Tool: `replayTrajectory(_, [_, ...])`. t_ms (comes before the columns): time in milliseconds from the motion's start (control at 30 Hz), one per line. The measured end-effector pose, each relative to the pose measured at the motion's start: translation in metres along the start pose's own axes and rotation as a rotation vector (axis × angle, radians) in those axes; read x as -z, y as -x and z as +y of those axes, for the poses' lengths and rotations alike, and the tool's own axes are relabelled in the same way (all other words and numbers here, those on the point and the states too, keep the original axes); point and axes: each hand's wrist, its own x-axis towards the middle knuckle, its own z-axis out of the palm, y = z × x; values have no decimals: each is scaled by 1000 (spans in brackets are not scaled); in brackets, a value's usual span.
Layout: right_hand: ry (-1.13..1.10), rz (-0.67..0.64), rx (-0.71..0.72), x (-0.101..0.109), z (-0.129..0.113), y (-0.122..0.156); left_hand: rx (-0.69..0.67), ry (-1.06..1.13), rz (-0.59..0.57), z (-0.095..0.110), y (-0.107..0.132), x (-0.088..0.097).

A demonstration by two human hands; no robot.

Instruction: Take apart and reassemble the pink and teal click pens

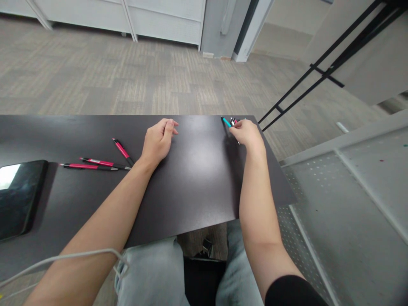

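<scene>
My right hand is at the far right corner of the dark table, its fingers pinched among several pens. A teal pen with a black end runs up against its fingertips. Beside it, black, white and red pen ends show, and the fingers cover the rest. A thin pale tip pokes out below the fingers. Loosely curled, my left hand rests near the table's far edge, with nothing visible in it. Left of that forearm lie a red-and-black pen, a second pen and a third pen.
A black tablet-like device lies on the table at the left. A white cable crosses over my left forearm. To the right stand a black metal frame and a grey perforated panel. White cabinets line the far side.
</scene>
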Motion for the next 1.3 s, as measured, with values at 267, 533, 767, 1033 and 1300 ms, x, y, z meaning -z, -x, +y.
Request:
replayTrajectory(267, [55,-108,-44,4,6,3,-18,0,6,-2,1,0])
replayTrajectory(533, [127,-172,-90,14,-11,16,10,-47,-17,7,2,3])
replayTrajectory(767, [131,-143,-109,12,-13,17,-5,-33,3,3,1,1])
replayTrajectory(1033, [162,-182,-76,13,-22,22,-13,-34,-9,4,2,3])
replayTrajectory(1300, [203,-236,-51,13,-25,21,-13,-46,-19,6,2,3])
